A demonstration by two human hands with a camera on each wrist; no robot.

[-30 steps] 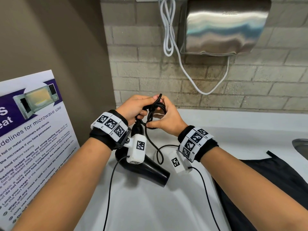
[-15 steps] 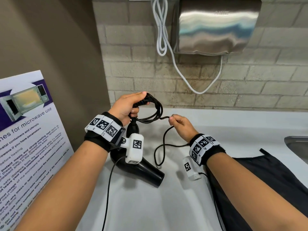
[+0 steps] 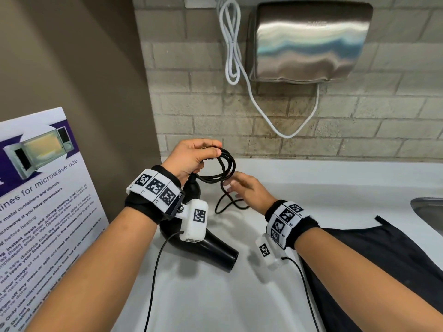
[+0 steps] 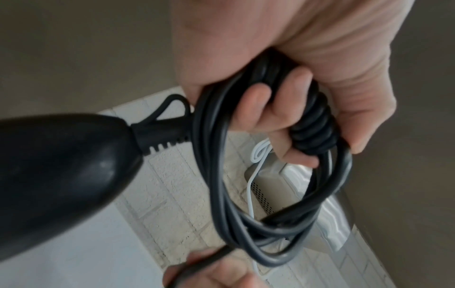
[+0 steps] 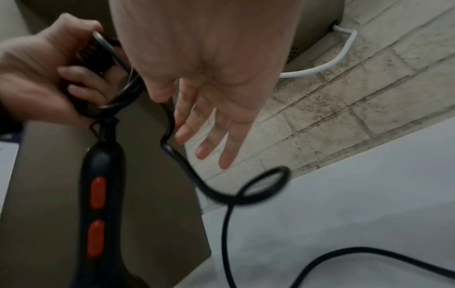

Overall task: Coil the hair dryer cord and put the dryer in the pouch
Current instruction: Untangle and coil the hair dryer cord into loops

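A black hair dryer (image 3: 215, 250) lies on the white counter (image 3: 323, 188), its handle with orange buttons (image 5: 101, 194) pointing up toward my left hand (image 3: 206, 152). That hand grips the coiled part of the black cord (image 3: 226, 164), and the loops hang from its curled fingers (image 4: 278, 120). Just below the coil, my right hand (image 3: 231, 186) pinches the loose cord (image 5: 169, 120) between thumb and forefinger, with the other fingers straight. More cord lies looped on the counter (image 5: 261, 187). The black pouch (image 3: 383, 259) lies flat under my right forearm.
A steel hand dryer (image 3: 309, 41) and its white cable (image 3: 231, 44) hang on the brick wall behind. A microwave poster (image 3: 40, 188) leans at the left. A sink rim (image 3: 429, 212) shows at the far right. Thin wrist-camera cables trail toward me.
My right hand left the coil, drew out to the right along the cord, and now sits just below the coil. My left hand kept its grip on the loops.
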